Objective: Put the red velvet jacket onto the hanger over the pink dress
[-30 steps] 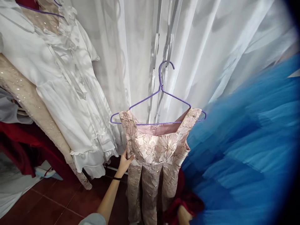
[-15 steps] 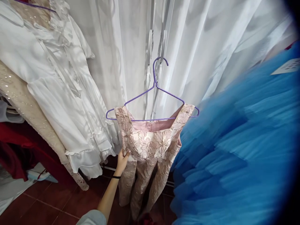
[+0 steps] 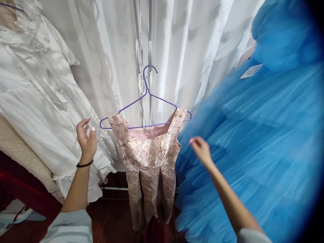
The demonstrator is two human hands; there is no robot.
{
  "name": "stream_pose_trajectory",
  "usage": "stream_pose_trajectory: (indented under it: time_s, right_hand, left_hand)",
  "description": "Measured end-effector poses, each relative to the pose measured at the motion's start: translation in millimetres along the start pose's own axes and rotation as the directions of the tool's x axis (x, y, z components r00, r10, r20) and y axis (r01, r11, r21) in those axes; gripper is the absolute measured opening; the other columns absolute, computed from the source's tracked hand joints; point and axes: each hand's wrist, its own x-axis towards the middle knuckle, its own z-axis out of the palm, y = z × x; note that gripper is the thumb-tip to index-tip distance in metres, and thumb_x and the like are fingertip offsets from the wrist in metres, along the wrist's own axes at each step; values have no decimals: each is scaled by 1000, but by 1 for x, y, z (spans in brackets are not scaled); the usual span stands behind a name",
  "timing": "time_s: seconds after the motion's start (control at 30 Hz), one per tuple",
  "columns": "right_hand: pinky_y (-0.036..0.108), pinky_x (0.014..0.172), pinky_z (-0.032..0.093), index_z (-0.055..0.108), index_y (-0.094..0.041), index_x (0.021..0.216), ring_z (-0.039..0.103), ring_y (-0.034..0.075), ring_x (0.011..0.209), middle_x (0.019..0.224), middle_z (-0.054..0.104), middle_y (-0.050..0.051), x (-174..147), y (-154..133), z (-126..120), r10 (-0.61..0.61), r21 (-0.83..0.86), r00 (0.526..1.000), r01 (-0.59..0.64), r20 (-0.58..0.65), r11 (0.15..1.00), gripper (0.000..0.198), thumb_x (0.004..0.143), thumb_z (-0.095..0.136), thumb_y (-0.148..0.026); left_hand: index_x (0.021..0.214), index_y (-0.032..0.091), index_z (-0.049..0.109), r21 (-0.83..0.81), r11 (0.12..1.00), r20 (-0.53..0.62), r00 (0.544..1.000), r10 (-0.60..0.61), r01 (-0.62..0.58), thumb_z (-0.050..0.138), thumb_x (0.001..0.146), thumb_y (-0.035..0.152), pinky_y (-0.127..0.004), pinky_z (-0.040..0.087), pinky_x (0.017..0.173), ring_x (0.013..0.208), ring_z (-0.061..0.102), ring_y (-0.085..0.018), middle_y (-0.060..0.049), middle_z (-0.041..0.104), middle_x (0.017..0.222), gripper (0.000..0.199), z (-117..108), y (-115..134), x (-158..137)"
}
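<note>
A pink and gold brocade dress (image 3: 152, 152) with wide shoulder straps hangs on a purple wire hanger (image 3: 146, 91). To the left of the dress, my left hand (image 3: 86, 140) is raised and empty, thumb and fingers apart, in front of a white dress (image 3: 43, 91). My right hand (image 3: 201, 149) is in the air just right of the brocade dress, before a blue tulle dress (image 3: 253, 145). Its fingers are loosely bent with a small gap between them, and nothing shows in them. Neither hand appears to touch the brocade dress.
Behind the hanger are white curtains (image 3: 174, 50) and a white metal upright (image 3: 138, 54). A white printed tag (image 3: 251, 71) lies against the blue tulle. Dark red cloth (image 3: 25, 189) hangs at lower left, above a reddish tiled floor (image 3: 111, 219).
My left hand has let go of the brocade dress's side and moved up and left. My right hand has come into view. The view has shifted, so the dress appears farther left.
</note>
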Motion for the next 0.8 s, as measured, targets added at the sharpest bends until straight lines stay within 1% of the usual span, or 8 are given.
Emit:
stream_pose_trajectory:
  time_s: [0.1,0.2,0.3,0.4,0.5,0.67,0.73,0.8]
  right_hand:
    - [42,93,50,62,-20,117,57,26,107,114,65,13,58,-7,-14,-93,-33,987,90,-129,995,40,88,56,-46]
    - [40,93,51,60,-21,127,56,26,119,125,65,11,114,-17,-8,-194,32,976,192,99,981,50,84,58,-48]
    - [38,89,51,71,-16,109,64,25,101,107,72,10,135,-17,5,-175,105,938,149,300,983,45,86,51,-49]
    - [38,86,51,75,-15,101,66,26,94,98,75,10,132,-8,8,-164,86,952,147,258,985,44,84,52,-48]
    - [38,85,50,76,-16,100,67,27,95,98,75,9,126,-1,2,-163,88,956,145,243,985,45,83,54,-51]
    - [34,79,52,77,-16,95,66,22,81,83,74,6,120,14,7,-97,204,951,37,295,978,49,80,58,-58]
    - [31,70,51,76,-14,87,61,17,67,68,68,4,108,27,23,17,247,954,-95,298,964,47,73,64,-58]
    - [30,62,49,74,-14,83,55,15,59,61,63,2,83,42,47,216,354,940,-302,262,885,48,62,71,-57]
  left_hand:
    - [116,19,64,136,973,305,942,139,-188,51,93,45,-39,41,104,117,57,-23,-10,66,119,37,14,24,43]
    - [93,18,68,168,958,479,869,125,-231,48,94,47,-33,46,87,92,62,-21,-7,70,93,36,31,34,50]
    - [79,17,66,166,977,448,893,48,-136,50,92,47,-27,44,68,69,56,-16,-3,62,71,36,32,27,44]
    - [71,17,62,120,992,377,922,-84,41,54,90,48,-23,41,58,59,50,-13,1,53,60,37,15,11,37]
    - [63,18,57,42,969,300,922,-246,245,58,85,55,-22,45,52,54,49,-12,1,51,56,43,-3,-7,25]
    - [79,14,66,-108,829,212,828,-519,548,68,71,65,-25,51,51,54,58,-14,-2,64,65,51,-10,-31,-13]
    - [89,12,67,-181,755,222,775,-592,630,73,65,64,-27,53,57,61,62,-15,-6,68,74,58,1,-37,-35]
    - [98,13,66,-237,703,250,741,-623,671,79,60,57,-27,55,68,77,66,-17,-10,71,92,60,19,-41,-64]
